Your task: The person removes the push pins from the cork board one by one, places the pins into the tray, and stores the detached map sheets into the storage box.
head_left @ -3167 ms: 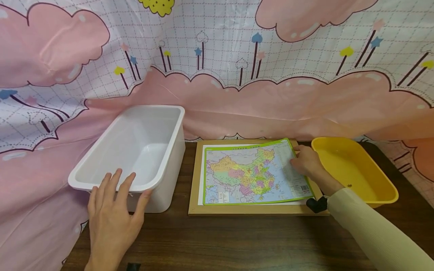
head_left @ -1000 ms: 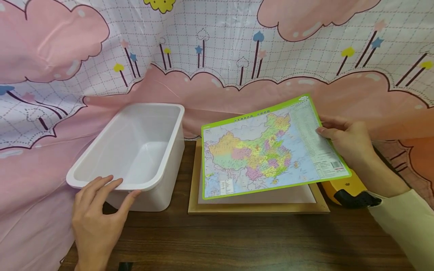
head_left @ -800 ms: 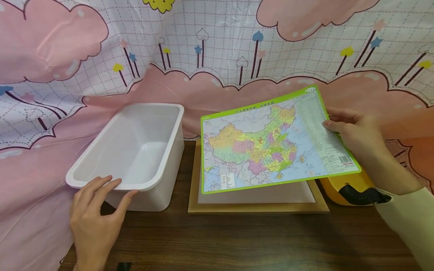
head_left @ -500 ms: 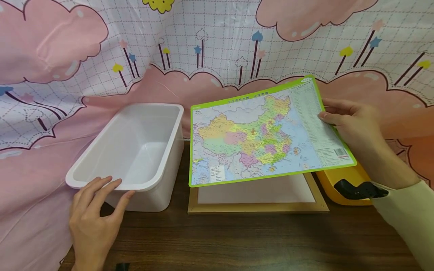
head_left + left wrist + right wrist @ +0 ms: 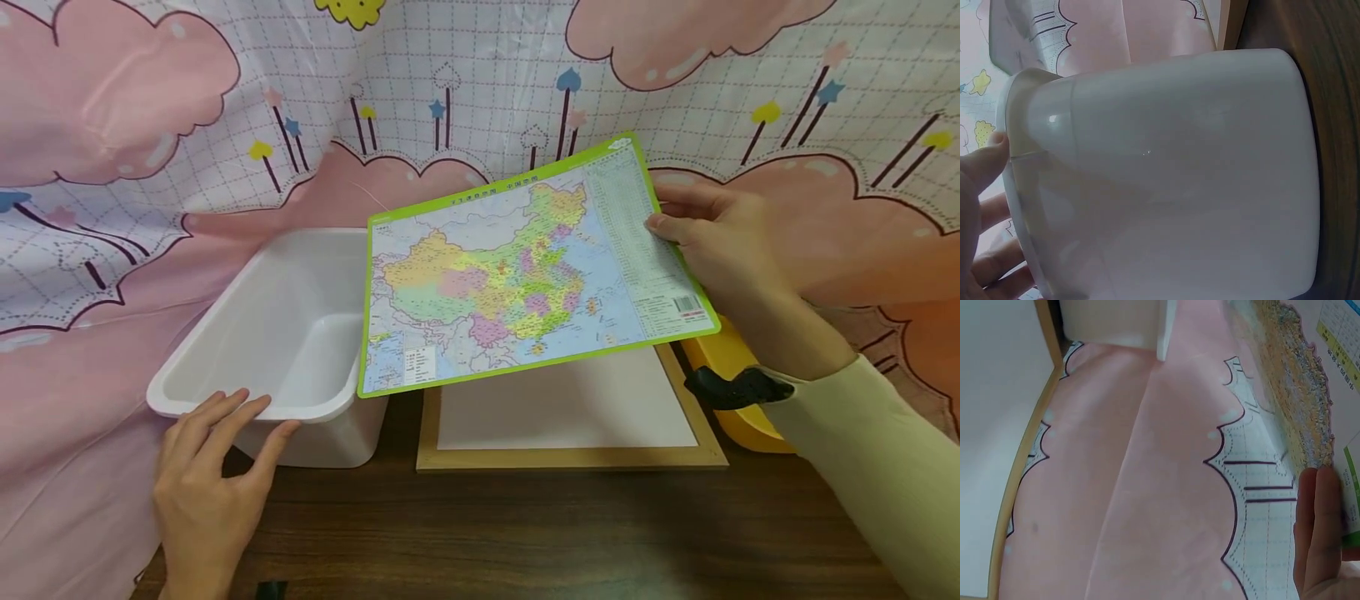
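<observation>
My right hand pinches the right edge of a green-bordered map, thumb on the printed face. The map hangs tilted in the air, its left end in front of the white plastic bin's right side. In the right wrist view, the map's back shows text and a patterned picture. My left hand rests its relaxed fingers on the near rim of the white bin. The left wrist view shows the thumb against the rim, with the other fingertips along it.
A wood-framed white board lies flat on the dark wooden table, partly behind the map. Right of it stands a yellow tray, partly covered by the right arm. A patterned cloth hangs at the back and left.
My right hand has lifted the map off the framed board, first rightward and up, then left toward the white bin. My left hand shifted slightly left along the rim, then stayed still.
</observation>
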### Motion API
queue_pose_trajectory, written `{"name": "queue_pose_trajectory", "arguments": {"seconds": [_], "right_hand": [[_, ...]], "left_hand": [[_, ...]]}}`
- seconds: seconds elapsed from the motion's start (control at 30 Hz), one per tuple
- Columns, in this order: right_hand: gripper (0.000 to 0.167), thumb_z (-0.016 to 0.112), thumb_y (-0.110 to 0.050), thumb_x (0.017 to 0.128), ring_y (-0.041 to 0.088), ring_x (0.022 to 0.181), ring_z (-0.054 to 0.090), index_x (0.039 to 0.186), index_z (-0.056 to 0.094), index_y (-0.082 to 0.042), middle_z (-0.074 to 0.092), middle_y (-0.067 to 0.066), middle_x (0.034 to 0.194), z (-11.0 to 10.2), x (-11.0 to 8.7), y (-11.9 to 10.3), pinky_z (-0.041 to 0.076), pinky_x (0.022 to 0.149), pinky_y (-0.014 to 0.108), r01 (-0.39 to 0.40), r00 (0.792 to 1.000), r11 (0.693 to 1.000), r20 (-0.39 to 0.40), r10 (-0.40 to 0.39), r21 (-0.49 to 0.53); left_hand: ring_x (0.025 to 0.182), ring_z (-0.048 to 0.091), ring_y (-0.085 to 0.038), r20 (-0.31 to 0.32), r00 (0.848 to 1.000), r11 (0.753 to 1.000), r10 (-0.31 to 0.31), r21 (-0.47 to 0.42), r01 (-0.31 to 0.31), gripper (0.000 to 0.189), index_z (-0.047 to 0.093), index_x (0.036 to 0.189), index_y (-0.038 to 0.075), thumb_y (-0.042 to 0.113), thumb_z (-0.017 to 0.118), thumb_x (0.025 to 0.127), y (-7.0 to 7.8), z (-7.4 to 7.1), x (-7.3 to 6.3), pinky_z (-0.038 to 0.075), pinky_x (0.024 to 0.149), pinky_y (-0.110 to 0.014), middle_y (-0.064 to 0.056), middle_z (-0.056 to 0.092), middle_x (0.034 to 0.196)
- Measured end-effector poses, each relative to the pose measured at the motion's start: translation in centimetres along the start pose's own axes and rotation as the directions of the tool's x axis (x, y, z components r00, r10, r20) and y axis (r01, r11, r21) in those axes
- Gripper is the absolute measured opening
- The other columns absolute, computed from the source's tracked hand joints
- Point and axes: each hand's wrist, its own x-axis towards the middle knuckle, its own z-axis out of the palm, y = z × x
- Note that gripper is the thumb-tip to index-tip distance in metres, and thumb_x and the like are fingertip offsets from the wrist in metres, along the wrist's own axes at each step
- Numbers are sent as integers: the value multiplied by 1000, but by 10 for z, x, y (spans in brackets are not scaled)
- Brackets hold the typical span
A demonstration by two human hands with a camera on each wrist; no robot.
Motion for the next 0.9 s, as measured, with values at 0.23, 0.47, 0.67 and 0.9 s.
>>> {"name": "queue_pose_trajectory", "arguments": {"seconds": [0.23,0.47,0.67,0.9], "right_hand": [[41,72,-13,100,13,75,75,140,72,-20,73,-7,99,16,5,-11,63,67,23,11,1000,997,-2,-11,70],[43,72,-14,100,15,79,76,143,69,-19,71,-2,107,29,5,-19,64,68,26,2,1000,996,17,-3,93],[41,67,-14,103,24,88,77,144,68,-21,69,4,116,49,4,-28,65,72,30,-8,998,992,65,0,123],[40,65,-6,102,20,89,73,141,70,-11,69,6,109,70,6,-36,61,75,23,34,997,992,58,-42,124]], "left_hand": [[113,65,-50,-2,1000,1000,-11,5,11,63,84,103,4,65,76,91,0,0,0,41,119,-25,-25,77,110],[114,65,-50,5,1000,1000,-28,-1,28,63,84,103,4,64,76,90,1,0,-1,40,120,-25,-25,77,110],[116,65,-47,-10,999,999,-39,-3,39,63,84,103,5,65,76,89,1,0,-1,41,120,-25,-24,77,110],[118,65,-46,2,999,999,-45,10,45,63,84,104,6,66,75,90,3,1,-2,40,120,-23,-24,77,111]]}}
